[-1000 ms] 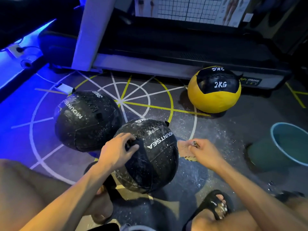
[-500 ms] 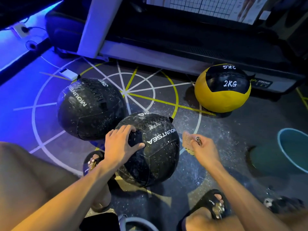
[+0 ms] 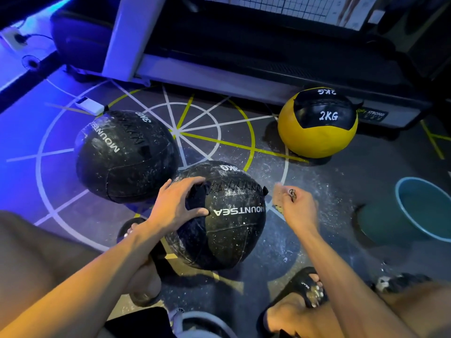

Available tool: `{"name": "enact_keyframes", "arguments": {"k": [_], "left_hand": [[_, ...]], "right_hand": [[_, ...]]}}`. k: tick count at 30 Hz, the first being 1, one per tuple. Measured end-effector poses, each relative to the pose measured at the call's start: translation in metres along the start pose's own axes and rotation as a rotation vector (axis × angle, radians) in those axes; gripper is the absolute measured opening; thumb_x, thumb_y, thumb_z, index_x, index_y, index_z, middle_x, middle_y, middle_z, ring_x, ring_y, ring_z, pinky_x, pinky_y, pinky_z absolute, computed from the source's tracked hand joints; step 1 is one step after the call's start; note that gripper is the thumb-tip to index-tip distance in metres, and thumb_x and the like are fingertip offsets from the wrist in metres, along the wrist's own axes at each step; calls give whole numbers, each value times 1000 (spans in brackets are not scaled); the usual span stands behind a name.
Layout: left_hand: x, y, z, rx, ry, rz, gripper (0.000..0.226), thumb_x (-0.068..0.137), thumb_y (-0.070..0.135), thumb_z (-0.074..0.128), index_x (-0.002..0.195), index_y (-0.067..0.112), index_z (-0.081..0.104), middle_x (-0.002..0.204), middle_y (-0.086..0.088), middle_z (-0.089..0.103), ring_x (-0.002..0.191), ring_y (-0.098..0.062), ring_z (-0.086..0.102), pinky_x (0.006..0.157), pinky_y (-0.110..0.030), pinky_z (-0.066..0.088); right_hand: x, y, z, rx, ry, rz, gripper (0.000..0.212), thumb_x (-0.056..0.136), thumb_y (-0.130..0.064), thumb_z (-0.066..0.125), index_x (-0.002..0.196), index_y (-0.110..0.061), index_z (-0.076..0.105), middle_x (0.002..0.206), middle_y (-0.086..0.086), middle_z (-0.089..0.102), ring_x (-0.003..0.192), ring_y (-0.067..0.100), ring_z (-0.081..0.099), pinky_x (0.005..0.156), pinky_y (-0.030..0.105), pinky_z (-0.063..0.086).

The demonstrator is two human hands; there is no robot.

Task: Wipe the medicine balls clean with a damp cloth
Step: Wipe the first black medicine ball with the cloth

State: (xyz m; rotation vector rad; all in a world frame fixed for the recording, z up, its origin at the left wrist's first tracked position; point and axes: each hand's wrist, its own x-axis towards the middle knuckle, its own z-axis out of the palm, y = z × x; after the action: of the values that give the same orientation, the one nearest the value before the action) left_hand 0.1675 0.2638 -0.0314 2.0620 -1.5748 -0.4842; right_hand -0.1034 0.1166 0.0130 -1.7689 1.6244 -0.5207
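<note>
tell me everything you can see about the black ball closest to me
The near black medicine ball is round, stitched from dark leather-like panels, printed MOUNTSEA and 3KG in white, and flecked with white dust. It sits on the marked floor beside the second black ball. The left hand grips its upper left side.

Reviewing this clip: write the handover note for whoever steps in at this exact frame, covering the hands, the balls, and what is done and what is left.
Left hand grips the near black ball, fingers spread over its top.
Right hand hangs beside that ball, curled round something small and pale; what it is cannot be told.
Far black ball and yellow 2KG ball sit on the floor, untouched. Teal basin to the right.
Done: nothing clearly; both black balls carry white specks.
Left: wipe all three.
</note>
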Motion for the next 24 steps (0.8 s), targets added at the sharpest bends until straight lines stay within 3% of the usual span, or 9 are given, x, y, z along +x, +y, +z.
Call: {"name": "enact_keyframes", "arguments": {"k": [5, 9, 12, 14, 15, 17, 19, 21, 24], "left_hand": [[3, 6, 5, -28, 8, 19, 77, 75, 68, 77, 142, 39, 51, 143, 17, 57, 133, -13, 53, 121, -54, 21], [3, 14, 10, -46, 21, 50, 74, 76, 68, 76, 140, 39, 53, 143, 19, 56, 134, -13, 50, 120, -52, 20], [5, 17, 13, -41, 36, 59, 72, 77, 63, 79, 139, 38, 53, 141, 18, 58, 131, -13, 53, 120, -54, 23], [6, 17, 14, -32, 43, 59, 72, 76, 62, 80, 139, 38, 53, 140, 18, 59, 129, -14, 54, 119, -54, 26], [6, 17, 15, -31, 50, 59, 73, 76, 63, 80, 139, 38, 53, 140, 17, 59, 129, -14, 54, 118, -54, 26], [6, 16, 15, -35, 56, 66, 72, 77, 65, 78, 138, 38, 53, 140, 17, 59, 128, -13, 53, 118, -52, 26], [5, 14, 15, -48, 61, 52, 69, 77, 65, 77, 136, 38, 53, 140, 18, 57, 129, -12, 52, 119, -50, 22], [5, 14, 14, -48, 57, 37, 67, 78, 62, 80, 135, 39, 53, 139, 19, 57, 129, -11, 52, 120, -48, 18], [4, 18, 16, -55, 73, 51, 67, 77, 56, 84, 133, 38, 54, 137, 20, 58, 128, -12, 53, 120, -47, 18]], "right_hand": [[-1, 13, 36, -45, -29, 30, 47, 106, -45, 48, 63, -28, 51, 51, -5, 47, 50, 16, 43, 49, 31, 32], [-7, 8, 56, -39, 1, 47, 26, 105, -19, 50, 110, -27, 74, 71, -4, 62, 63, 18, 55, 60, 34, 48], [-18, -11, 60, -104, -19, -149, 25, 105, -14, 50, 117, -15, 72, 66, 0, 62, 51, 11, 53, 46, 14, 42], [-32, -19, 67, -169, -53, -350, 27, 104, -12, 52, 123, -10, 69, 103, 14, 75, 86, 21, 73, 72, 19, 58], [-38, -21, 70, -210, -81, -455, 28, 103, -12, 53, 127, -10, 68, 126, 17, 70, 112, 27, 70, 93, 34, 59], [-40, -15, 71, -303, -107, -586, 35, 100, -10, 58, 134, -9, 66, 141, 14, 61, 130, 28, 60, 105, 43, 50], [-27, -5, 61, -338, -82, -617, 36, 98, -9, 61, 133, -12, 66, 130, 13, 69, 105, 27, 74, 84, 34, 60], [-8, 8, 46, -353, -56, -407, 32, 102, -10, 55, 130, -15, 68, 100, 12, 76, 62, 19, 67, 55, 24, 55], [-2, 19, 39, -437, -94, -104, 35, 105, -13, 43, 131, -17, 66, 85, 14, 70, 63, 23, 58, 65, 36, 52]]}}
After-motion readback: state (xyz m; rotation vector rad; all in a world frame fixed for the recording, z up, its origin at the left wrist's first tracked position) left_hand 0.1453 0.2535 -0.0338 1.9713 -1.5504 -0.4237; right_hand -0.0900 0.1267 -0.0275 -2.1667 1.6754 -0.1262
